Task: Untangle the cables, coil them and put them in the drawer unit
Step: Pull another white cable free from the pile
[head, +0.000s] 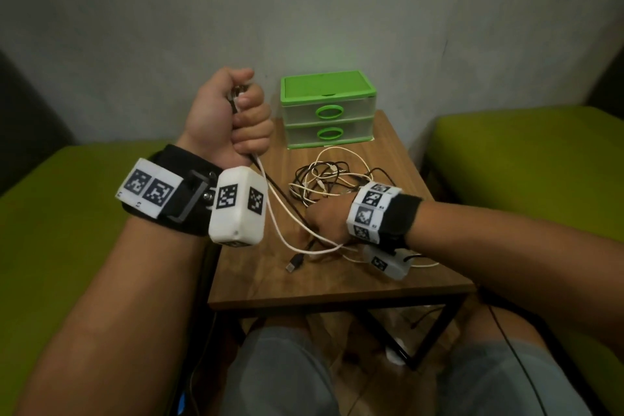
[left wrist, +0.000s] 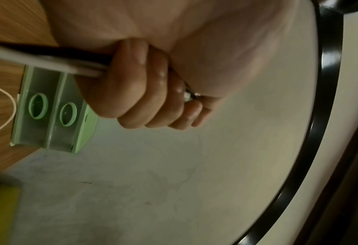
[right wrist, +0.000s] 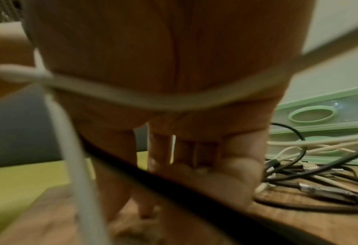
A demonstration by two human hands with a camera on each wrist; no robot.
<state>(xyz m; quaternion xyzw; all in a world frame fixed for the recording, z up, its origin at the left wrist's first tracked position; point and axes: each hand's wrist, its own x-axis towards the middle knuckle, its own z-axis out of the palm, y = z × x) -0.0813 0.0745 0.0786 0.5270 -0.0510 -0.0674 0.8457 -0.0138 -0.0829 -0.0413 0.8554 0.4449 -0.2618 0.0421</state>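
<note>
Head view: left hand [head: 233, 115] raised above the bench [head: 337, 280], fist closed round a white cable [head: 275, 213] and a black cable [head: 290, 209] that run down toward the right hand [head: 326, 216]. Right hand low beside the tangle [head: 327, 179]; its grip cannot be told. Drawer unit [head: 329, 110] at bench rear, both drawers closed.

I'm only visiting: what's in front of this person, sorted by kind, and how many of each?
Table: 1
Drawer unit: 1
Cable tangle: 1, white and black strands too knotted to count
Hands: 2, left hand and right hand
Total: 5
</note>
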